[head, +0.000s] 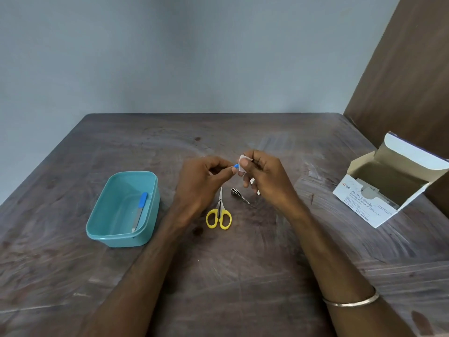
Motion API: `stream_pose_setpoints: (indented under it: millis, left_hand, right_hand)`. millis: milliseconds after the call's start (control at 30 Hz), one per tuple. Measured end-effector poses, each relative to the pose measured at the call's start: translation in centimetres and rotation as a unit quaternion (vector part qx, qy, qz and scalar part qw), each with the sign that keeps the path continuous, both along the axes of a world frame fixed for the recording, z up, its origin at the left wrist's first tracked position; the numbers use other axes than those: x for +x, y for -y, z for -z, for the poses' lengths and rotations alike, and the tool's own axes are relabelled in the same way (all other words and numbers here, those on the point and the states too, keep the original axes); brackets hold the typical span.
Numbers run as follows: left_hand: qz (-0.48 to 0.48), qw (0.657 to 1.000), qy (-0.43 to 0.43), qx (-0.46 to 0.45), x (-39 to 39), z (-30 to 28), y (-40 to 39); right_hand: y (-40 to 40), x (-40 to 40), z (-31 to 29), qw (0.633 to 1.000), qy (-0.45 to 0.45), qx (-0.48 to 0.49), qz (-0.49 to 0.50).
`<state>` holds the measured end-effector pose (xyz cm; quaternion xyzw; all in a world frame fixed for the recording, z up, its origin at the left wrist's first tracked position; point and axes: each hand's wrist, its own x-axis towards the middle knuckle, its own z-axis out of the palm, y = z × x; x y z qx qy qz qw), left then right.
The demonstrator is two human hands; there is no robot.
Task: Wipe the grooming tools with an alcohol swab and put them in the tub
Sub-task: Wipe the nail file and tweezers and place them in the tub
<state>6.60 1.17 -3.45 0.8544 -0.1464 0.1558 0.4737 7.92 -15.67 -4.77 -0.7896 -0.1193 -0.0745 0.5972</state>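
Judging by how things lie, we are about a third of the way through: one blue-handled tool (140,211), a flat metal blade that looks like a file, already rests inside the tub (97,226), leaning along its right wall. We hold a second small tool (235,166) above the middle of the tabletop (267,263); only its blue tip shows, so we cannot tell what it is. Our left hand (202,181) pinches that blue end between thumb and fingertips, while our right hand (263,177) is curled around the alcohol swab (243,162), a thin white folded pad, pressing it to the tool with the thumb. A scrap of white, perhaps the torn wrapper (253,182), pokes out beneath the right fingers. Still untouched are the scissors (219,216), with glossy yellow plastic loops and slim steel blades that are closed, and just to their right a small wedge-shaped metal piece (239,194), likely a nail clipper. Both lie near the centre, under our hands. The tub is smooth teal plastic, rectangular with rounded corners, toward the left edge. The swab box (379,198), white cardboard with its lid flaps open, sits by the right edge. The tabletop is dark, worn wood with pale scuffs.
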Motion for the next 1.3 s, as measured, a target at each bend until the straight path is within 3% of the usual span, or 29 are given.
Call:
stream_pose_setpoints:
  millis: [667,867,1033,1300]
  left_hand:
    - [0.046,0.997,-0.052,0.026,0.48,0.76,-0.32]
    - [0.082,0.987,-0.121,-0.064,0.09,0.43,-0.22]
    - [0.100,0.976,-0.150,-0.118,0.10,0.53,-0.38]
    - [0.088,0.980,-0.148,-0.102,0.11,0.62,-0.46]
  right_hand:
    - [0.33,0.35,0.61,0.997,0.056,-0.033,0.037]
    - [0.19,0.08,0.49,0.992,0.096,-0.075,0.039]
    - [0.28,0.02,0.42,0.995,0.082,-0.052,0.035]
    - [0.64,0.05,0.52,0.992,0.079,-0.087,0.038]
